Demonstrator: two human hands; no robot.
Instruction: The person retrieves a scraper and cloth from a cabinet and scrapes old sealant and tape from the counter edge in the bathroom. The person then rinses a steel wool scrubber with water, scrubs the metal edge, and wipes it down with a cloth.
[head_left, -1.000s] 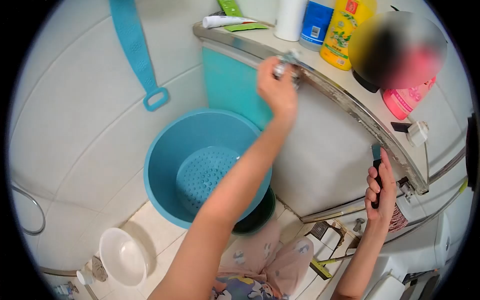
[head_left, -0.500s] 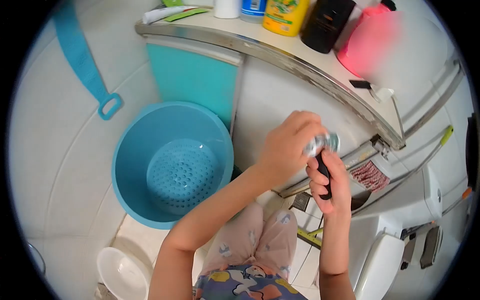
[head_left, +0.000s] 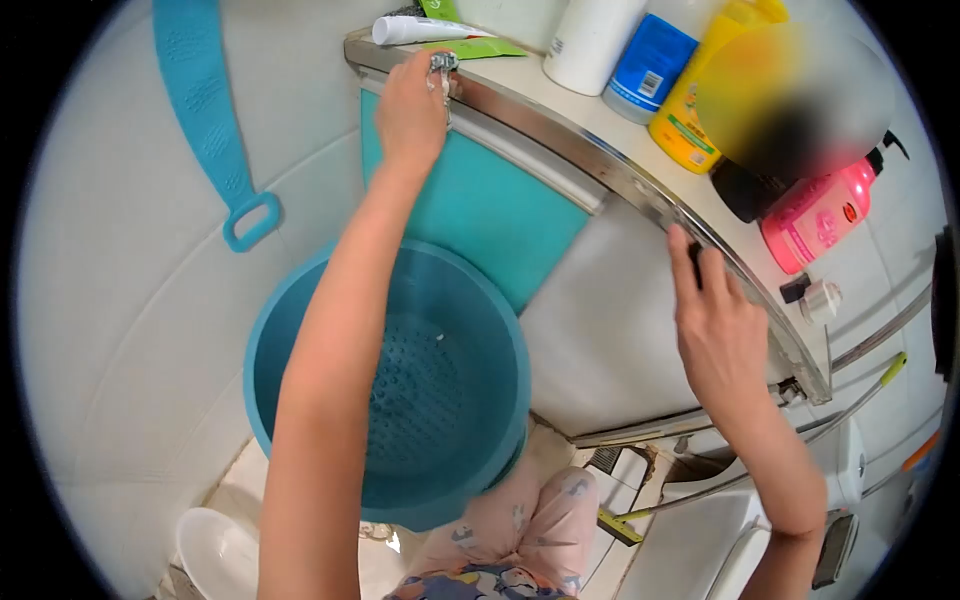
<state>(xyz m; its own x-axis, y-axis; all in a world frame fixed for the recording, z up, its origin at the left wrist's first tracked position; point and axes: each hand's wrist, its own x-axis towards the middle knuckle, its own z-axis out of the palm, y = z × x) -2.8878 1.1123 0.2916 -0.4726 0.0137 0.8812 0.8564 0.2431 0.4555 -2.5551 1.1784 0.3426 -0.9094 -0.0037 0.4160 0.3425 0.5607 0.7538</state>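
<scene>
My left hand (head_left: 408,118) is closed on a small shiny silvery thing (head_left: 443,63) at the far left end of the curved shelf's metal edge (head_left: 560,135). A clear, glistening strand hangs below it; its kind I cannot make out. Farther right, my right hand (head_left: 722,325) grips a thin black handle (head_left: 697,262) against the front edge of the same shelf, index finger stretched along it. The handle's far end is hidden. Below my left forearm stands a large blue tub (head_left: 470,290) with a bumpy bottom.
On the shelf stand a white bottle (head_left: 592,45), a blue-labelled bottle (head_left: 650,70), a yellow bottle (head_left: 690,125) and a pink pump bottle (head_left: 820,215). A blue strap (head_left: 200,100) hangs at left. A white basin (head_left: 215,555) and a toilet (head_left: 690,560) are low in view.
My hands were together on the silvery thing and black handle; now they are apart. The left has gone up and left with the silvery thing, the right to the shelf edge. The view has shifted.
</scene>
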